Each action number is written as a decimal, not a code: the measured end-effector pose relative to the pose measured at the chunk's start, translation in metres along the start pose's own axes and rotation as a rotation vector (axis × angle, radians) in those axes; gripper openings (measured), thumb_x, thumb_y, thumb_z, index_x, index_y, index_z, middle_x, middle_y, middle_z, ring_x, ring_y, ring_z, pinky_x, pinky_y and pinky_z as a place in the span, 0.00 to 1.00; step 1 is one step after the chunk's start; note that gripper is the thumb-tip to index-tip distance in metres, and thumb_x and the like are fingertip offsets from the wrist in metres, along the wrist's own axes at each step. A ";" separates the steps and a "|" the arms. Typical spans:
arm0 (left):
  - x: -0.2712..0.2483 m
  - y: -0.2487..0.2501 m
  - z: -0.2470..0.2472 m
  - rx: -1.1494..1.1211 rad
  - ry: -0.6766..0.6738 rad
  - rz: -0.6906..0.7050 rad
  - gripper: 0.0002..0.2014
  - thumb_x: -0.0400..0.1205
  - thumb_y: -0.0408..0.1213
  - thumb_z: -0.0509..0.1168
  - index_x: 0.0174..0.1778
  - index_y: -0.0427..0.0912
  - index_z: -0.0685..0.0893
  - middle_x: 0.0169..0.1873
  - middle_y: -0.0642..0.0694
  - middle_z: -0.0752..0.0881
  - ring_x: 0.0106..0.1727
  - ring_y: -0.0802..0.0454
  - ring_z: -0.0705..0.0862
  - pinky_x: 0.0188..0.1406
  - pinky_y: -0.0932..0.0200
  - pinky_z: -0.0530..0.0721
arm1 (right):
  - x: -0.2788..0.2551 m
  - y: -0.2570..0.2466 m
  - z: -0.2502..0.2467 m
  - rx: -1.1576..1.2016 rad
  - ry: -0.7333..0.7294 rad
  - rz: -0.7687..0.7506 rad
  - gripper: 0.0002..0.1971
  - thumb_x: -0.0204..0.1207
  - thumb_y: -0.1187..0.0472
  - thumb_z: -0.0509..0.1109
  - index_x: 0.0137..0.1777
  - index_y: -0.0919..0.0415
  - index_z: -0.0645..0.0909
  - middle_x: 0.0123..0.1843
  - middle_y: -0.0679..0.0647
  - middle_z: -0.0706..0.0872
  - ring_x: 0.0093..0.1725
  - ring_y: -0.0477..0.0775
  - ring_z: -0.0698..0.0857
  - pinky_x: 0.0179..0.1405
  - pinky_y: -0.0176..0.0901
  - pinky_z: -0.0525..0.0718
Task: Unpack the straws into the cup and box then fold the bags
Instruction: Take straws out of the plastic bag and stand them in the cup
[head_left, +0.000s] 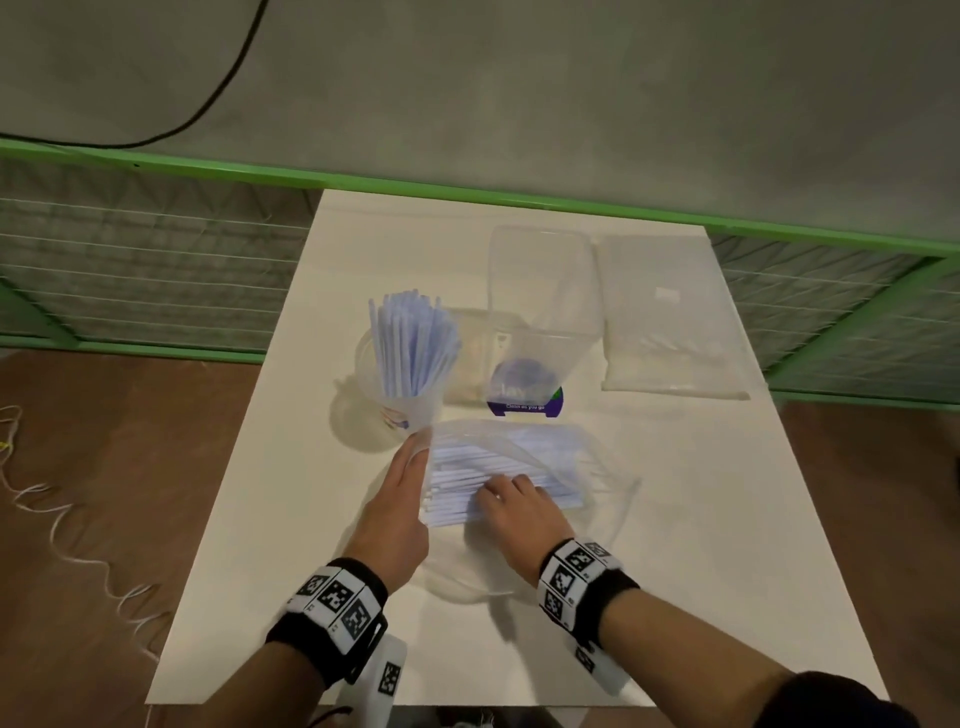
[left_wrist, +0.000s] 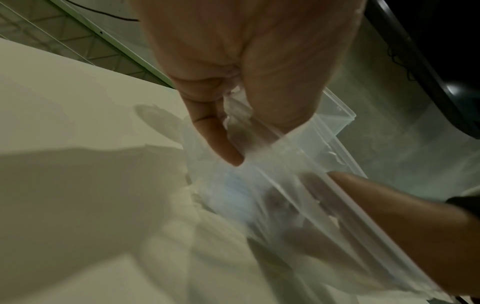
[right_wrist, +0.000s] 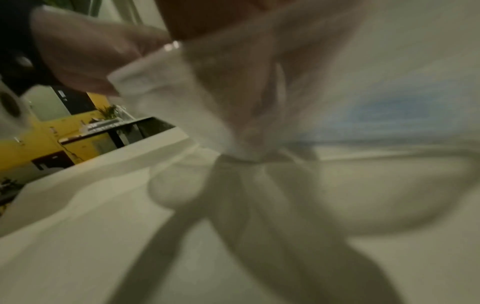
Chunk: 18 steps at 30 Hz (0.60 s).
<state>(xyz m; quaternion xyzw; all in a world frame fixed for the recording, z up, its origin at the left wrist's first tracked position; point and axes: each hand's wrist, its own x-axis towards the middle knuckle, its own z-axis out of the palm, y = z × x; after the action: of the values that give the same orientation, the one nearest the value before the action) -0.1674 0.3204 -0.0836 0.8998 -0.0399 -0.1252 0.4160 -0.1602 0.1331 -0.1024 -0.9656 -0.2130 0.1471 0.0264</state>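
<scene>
A clear plastic bag (head_left: 582, 457) lies at the table's middle with white-and-blue straws (head_left: 462, 467) inside. My left hand (head_left: 410, 467) pinches the bag's near-left edge between thumb and fingers (left_wrist: 215, 135). My right hand (head_left: 511, 501) reaches into the bag, its fingers curled on a bundle of the straws (right_wrist: 155, 82); the right wrist view is blurred. A clear cup (head_left: 400, 410) just behind the bag holds several upright straws (head_left: 410, 338). A clear box (head_left: 540, 291) with a purple label stands to the cup's right.
The white table (head_left: 727, 545) stands against a green rail (head_left: 519, 195) at the back. A second clear bag (head_left: 670, 322) lies flat at the back right beside the box. A black cable (head_left: 218, 88) crosses the grey floor beyond.
</scene>
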 end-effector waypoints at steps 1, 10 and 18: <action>-0.001 0.000 0.000 0.001 0.004 -0.001 0.50 0.69 0.12 0.56 0.87 0.51 0.57 0.86 0.64 0.53 0.82 0.56 0.67 0.76 0.51 0.75 | 0.000 -0.001 0.001 -0.005 0.002 0.004 0.19 0.79 0.72 0.59 0.70 0.65 0.74 0.69 0.62 0.76 0.66 0.68 0.76 0.61 0.59 0.78; -0.002 0.000 0.003 0.019 0.015 0.001 0.49 0.70 0.12 0.56 0.87 0.50 0.55 0.86 0.63 0.51 0.84 0.58 0.63 0.78 0.54 0.73 | 0.007 -0.005 0.004 -0.091 -0.025 0.038 0.16 0.82 0.69 0.58 0.68 0.65 0.75 0.68 0.62 0.78 0.67 0.67 0.75 0.67 0.58 0.73; -0.005 0.002 0.004 0.016 0.015 -0.014 0.49 0.71 0.12 0.56 0.87 0.52 0.53 0.86 0.63 0.51 0.84 0.57 0.63 0.77 0.58 0.72 | 0.007 -0.003 0.009 -0.056 -0.009 0.043 0.20 0.81 0.68 0.60 0.73 0.59 0.70 0.70 0.59 0.77 0.68 0.65 0.76 0.68 0.57 0.72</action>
<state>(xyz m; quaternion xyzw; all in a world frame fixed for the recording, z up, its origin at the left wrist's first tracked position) -0.1732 0.3171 -0.0834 0.9044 -0.0314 -0.1209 0.4080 -0.1583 0.1390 -0.1127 -0.9696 -0.1965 0.1459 -0.0046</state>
